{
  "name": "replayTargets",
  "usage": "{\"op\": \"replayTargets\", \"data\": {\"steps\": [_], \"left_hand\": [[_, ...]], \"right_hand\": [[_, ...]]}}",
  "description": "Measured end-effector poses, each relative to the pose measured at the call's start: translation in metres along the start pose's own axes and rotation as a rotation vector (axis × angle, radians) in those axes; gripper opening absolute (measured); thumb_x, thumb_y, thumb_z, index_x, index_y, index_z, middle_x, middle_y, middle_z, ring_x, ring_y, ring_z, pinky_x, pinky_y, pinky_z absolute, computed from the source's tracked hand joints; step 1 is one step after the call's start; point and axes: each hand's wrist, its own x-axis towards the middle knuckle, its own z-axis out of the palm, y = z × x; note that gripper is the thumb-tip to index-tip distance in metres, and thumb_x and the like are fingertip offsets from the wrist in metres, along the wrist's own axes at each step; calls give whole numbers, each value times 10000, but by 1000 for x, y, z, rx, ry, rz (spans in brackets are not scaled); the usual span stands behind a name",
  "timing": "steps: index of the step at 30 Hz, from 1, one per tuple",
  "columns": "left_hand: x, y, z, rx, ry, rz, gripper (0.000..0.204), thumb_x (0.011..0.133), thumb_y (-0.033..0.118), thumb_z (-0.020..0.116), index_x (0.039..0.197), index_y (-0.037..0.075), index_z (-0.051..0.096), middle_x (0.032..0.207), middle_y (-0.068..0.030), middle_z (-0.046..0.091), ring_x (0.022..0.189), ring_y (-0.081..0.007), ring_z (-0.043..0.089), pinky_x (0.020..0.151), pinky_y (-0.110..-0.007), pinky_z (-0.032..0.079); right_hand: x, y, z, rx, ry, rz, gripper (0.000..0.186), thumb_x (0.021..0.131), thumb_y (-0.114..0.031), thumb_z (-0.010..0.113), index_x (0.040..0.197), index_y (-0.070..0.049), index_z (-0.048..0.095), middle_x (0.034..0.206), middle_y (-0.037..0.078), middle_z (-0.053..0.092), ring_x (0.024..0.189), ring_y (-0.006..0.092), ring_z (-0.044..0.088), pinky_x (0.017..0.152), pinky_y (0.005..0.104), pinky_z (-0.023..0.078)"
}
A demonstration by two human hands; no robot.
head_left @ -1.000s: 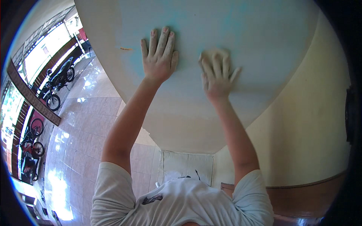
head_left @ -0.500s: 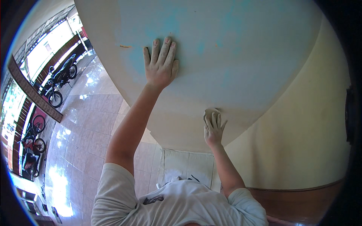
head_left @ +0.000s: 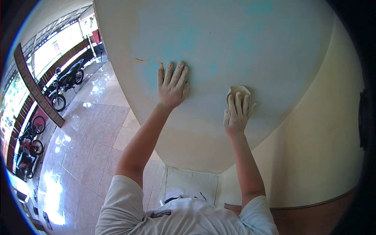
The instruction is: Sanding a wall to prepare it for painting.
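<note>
In front of me rises a pale wall panel with patchy turquoise areas on its upper part. My left hand lies flat against it, fingers stretched out and dusted whitish. Beside its fingertips show small orange-brown marks. Lower and to the right, my right hand presses a folded piece of beige sandpaper onto the surface. The sandpaper's upper edge sticks out past my fingers; the rest is hidden beneath them. Dust coats the right fingers too.
Glossy floor tiles spread to the left. Beyond them stand a black motorcycle and a red-and-black two-wheeler, near a slanting post. A cream wall adjoins on the right. A pale sheet lies below the panel.
My right hand has slid up and slightly right along the wall with the sandpaper. The left hand stays flat at about the same spot, while the whole view has shifted.
</note>
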Motion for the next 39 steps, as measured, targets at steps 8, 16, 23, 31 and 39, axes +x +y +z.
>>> {"op": "replayTargets", "data": {"steps": [8, 16, 23, 31, 39], "left_hand": [[8, 3, 2, -4, 19, 4, 528, 886, 298, 546, 1395, 159, 526, 1515, -30, 428, 1419, -319, 350, 1134, -617, 188], [136, -28, -35, 12, -4, 5, 561, 904, 340, 542, 1440, 188, 470, 1539, -33, 387, 1433, -310, 325, 1138, -611, 200], [219, -75, -50, 50, 162, 42, 561, 952, 314, 481, 1490, 175, 402, 1575, -56, 325, 1458, -326, 268, 1157, -580, 179], [215, -81, -41, 102, 218, 4, 550, 943, 348, 479, 1467, 189, 434, 1556, -34, 359, 1442, -312, 305, 1150, -587, 213], [198, -78, -34, 97, 212, 1, 549, 943, 348, 475, 1467, 189, 435, 1556, -40, 359, 1438, -323, 311, 1142, -597, 223]], "right_hand": [[42, 7, 6, -223, -93, -66, 586, 891, -330, 608, 1452, -263, 452, 1559, 26, 332, 1470, 348, 190, 1096, 747, 39], [209, 1, -58, -415, -74, -255, 607, 910, -384, 595, 1473, -411, 370, 1569, -126, 290, 1463, 206, 235, 1098, 719, 173], [321, 11, -90, -498, 236, -211, 544, 984, -411, 460, 1505, -405, 304, 1584, -118, 262, 1468, 207, 225, 1120, 686, 188], [234, -48, -30, -282, 59, -232, 595, 926, -393, 578, 1483, -377, 370, 1567, -75, 311, 1447, 230, 274, 1117, 681, 204], [107, -24, 5, -195, -87, -340, 673, 861, -408, 642, 1478, -393, 373, 1574, -77, 300, 1476, 241, 201, 1106, 698, 193]]}}
